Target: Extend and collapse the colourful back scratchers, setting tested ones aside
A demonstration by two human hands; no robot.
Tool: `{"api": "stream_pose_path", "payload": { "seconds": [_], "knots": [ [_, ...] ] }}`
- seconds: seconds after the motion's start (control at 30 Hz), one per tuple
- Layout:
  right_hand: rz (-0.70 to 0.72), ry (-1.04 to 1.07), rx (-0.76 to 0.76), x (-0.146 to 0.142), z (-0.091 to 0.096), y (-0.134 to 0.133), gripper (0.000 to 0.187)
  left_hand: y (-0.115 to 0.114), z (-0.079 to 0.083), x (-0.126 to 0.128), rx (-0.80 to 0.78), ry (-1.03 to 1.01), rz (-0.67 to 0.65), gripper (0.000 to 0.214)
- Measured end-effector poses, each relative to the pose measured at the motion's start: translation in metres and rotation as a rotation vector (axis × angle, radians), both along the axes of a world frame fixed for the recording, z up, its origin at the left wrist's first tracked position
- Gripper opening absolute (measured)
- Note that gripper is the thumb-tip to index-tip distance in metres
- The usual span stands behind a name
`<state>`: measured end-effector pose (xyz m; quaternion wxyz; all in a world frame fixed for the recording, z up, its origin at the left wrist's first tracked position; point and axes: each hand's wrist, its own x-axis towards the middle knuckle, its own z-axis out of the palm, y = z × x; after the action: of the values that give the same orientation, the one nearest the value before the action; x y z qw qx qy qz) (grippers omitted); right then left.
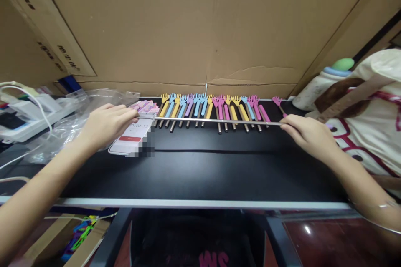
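A row of several small hand-shaped back scratchers point(206, 108) in yellow, blue, purple and pink lies along the far edge of the black table point(200, 171). A long thin metal rod point(219, 121) stretches across their handles. My right hand point(305, 133) pinches the rod's right end, next to a single pink scratcher point(278, 102). My left hand point(105, 125) rests with curled fingers at the rod's left end, over a white phone point(133, 137) showing a timer.
Clear plastic bags point(72, 112) and white cables lie at the left. Pink packets point(145, 105) sit behind the phone. A cream bag point(369, 112) and a white bottle point(319, 85) stand at the right. Cardboard point(200, 29) walls the back.
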<state>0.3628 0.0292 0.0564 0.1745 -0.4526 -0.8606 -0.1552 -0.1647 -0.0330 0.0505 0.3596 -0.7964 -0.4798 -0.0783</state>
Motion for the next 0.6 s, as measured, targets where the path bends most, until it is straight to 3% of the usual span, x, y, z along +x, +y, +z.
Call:
{"api": "stream_pose_path", "payload": {
  "seconds": [0.13,0.27,0.4,0.5,0.6],
  "knots": [
    [0.058,-0.005,0.019,-0.034,-0.003,-0.007,0.032,0.005,-0.004,0.035,-0.009,-0.054,-0.072,0.031],
    [0.152,-0.037,-0.009,-0.100,-0.016,-0.031,0.030,-0.001,-0.011,0.115,-0.019,-0.135,-0.303,0.029],
    [0.160,-0.079,0.026,-0.143,-0.020,-0.052,0.028,-0.005,-0.012,0.171,-0.063,-0.147,-0.347,0.027],
    [0.201,-0.074,0.078,-0.135,-0.015,-0.053,0.030,-0.005,-0.009,0.172,-0.057,-0.156,-0.362,0.030],
    [0.172,-0.076,0.106,-0.099,-0.010,-0.038,0.034,0.001,-0.006,0.140,-0.033,-0.165,-0.300,0.032]
  ]
}}
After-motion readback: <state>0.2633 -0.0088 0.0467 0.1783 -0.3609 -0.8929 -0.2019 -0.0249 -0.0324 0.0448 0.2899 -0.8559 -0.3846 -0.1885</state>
